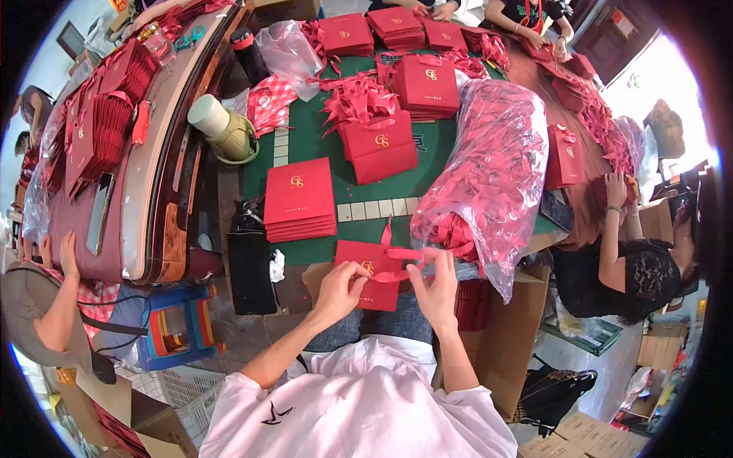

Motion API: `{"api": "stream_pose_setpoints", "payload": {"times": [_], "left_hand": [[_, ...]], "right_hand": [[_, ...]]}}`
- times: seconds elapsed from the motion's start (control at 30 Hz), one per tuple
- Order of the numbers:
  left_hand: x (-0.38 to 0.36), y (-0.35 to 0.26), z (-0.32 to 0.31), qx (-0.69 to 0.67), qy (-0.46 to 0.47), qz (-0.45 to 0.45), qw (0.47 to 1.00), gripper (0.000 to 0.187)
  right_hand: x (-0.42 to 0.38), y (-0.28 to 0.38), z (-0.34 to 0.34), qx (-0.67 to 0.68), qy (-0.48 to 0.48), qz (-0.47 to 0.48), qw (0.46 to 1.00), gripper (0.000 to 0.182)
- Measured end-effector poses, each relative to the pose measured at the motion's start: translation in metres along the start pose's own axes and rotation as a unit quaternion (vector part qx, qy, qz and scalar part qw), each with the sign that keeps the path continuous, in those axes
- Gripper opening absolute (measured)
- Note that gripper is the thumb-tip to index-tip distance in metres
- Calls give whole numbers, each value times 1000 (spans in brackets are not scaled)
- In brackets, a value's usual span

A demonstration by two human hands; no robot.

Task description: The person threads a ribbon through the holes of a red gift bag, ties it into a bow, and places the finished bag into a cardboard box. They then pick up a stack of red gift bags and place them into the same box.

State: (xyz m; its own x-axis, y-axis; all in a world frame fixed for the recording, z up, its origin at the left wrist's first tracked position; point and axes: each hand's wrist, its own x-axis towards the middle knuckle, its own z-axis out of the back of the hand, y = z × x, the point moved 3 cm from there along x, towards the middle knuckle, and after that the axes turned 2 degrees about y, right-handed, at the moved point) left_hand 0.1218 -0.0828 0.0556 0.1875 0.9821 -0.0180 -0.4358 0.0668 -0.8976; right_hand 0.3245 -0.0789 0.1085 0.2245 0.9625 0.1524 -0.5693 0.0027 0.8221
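A red paper gift bag (379, 296) with a gold logo lies at the table's near edge, over my lap. Above it, a red ribbon (393, 276) runs between my two hands. My left hand (343, 288) pinches the ribbon at the bag's left side. At the right, my right hand (436, 288) has thumb and fingers closed on the ribbon's loop. Beyond my left hand sits a neat stack of red bags (300, 198). Near my right hand rests a clear plastic sack of red ribbons (489, 172).
More bags with ribbons (378, 145) lie on the green table (359, 191). A flask (221, 130) stands at the left. An open cardboard box (508, 343) is beside my right leg. Other people sit around, one at the right (622, 278) with hands on a bag.
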Motion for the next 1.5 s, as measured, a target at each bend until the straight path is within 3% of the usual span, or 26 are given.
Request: {"api": "stream_pose_setpoints", "payload": {"times": [0.1,0.2,0.33,0.5,0.6,0.7,0.77,0.87,1.1,1.17,1.5], "left_hand": [[6,-5,5,45,5,-33,998,7],[10,-10,8,60,-15,-55,997,7],[13,-3,13,32,-11,-33,999,9],[12,7,10,15,17,6,1000,9],[13,7,13,22,2,-43,999,16],[18,7,16,68,-14,-10,998,26],[24,11,14,254,-88,-134,954,33],[31,27,5,308,-17,-92,947,33],[28,11,16,237,11,-89,967,25],[28,8,20,179,28,-43,983,18],[35,2,33,100,68,-49,991,7]], "right_hand": [[-6,18,-13,-22,127,160,979,25],[-11,15,-38,-39,177,117,977,18],[-13,0,-57,2,159,129,979,18],[-14,-4,-67,51,184,75,979,13],[-12,-10,-70,33,175,101,979,12],[-11,-11,-71,-2,161,68,985,12],[-10,-15,-73,-6,159,56,986,11],[-9,-20,-73,-19,148,51,987,9],[-13,-18,-76,-3,131,34,991,8],[-15,-10,-78,-1,125,40,991,8],[-23,-1,-80,41,98,30,994,9]]}}
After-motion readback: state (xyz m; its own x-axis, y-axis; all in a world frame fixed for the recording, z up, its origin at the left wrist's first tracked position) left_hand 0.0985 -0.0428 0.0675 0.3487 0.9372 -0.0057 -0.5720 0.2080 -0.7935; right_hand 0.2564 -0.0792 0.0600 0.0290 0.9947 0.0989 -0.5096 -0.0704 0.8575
